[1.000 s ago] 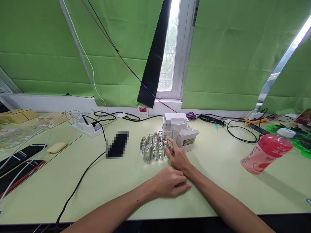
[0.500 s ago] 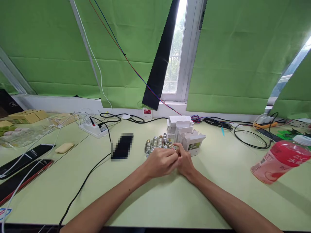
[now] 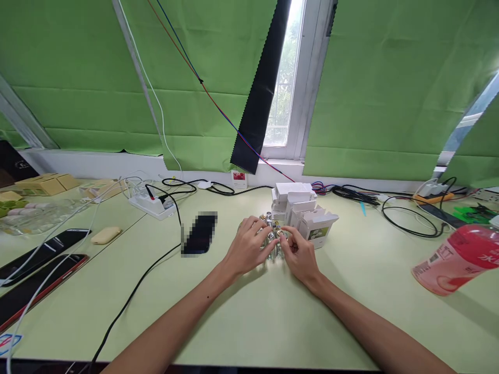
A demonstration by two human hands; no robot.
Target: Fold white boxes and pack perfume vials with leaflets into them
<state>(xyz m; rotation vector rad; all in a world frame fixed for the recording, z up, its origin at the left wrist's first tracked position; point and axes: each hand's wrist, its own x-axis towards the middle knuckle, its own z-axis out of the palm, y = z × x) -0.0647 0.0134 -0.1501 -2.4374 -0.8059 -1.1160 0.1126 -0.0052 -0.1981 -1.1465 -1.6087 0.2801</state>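
Note:
Several small, shiny silver pieces with gold-coloured tips [image 3: 271,236] stand close together in the middle of the table. Their exact kind is hard to make out. From the left, my left hand [image 3: 247,246] lies against the cluster, its fingers stretched out and apart, covering part of it. On the other side, my right hand [image 3: 301,254] has thumb and index finger closed on the top of one silver piece at the cluster's right edge. Just behind my right hand are several small white boxes [image 3: 317,228], some with flaps up; one bears a green picture.
A dark phone [image 3: 200,234] lies left of my hands beside a black cable. More phones [image 3: 42,252], a beige case [image 3: 106,235] and a white power strip [image 3: 152,205] are further left. A pink drink bottle [image 3: 454,259] stands right; coiled black cables [image 3: 354,195] run along the back.
My left hand has gone from closed fingers over the pieces to spread fingers at their left side. My right hand has drawn slightly away from it. The silver pieces now sit more tightly together.

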